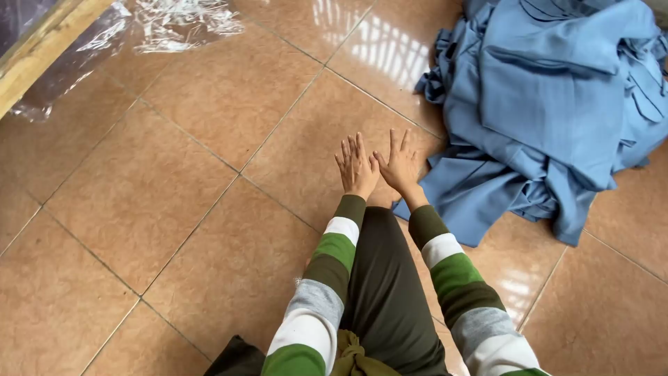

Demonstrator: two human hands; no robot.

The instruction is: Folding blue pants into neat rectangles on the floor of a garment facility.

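My left hand (pixel 356 166) and my right hand (pixel 399 164) are stretched out side by side over the floor, fingers spread, palms away from me, thumbs nearly touching. Neither holds anything. Both arms wear sleeves striped green, white, grey and dark olive. My leg in dark olive trousers (pixel 387 292) runs forward between the arms. A heap of light blue garments (pixel 557 104) lies on the floor just right of my right hand, its nearest fold a short way from the fingers.
The floor is glossy tan tile (pixel 167 202) with reflections. Clear plastic wrapping (pixel 167 21) lies at the top left beside a wooden board (pixel 38 49). A dark cloth corner (pixel 236 358) shows at the bottom edge.
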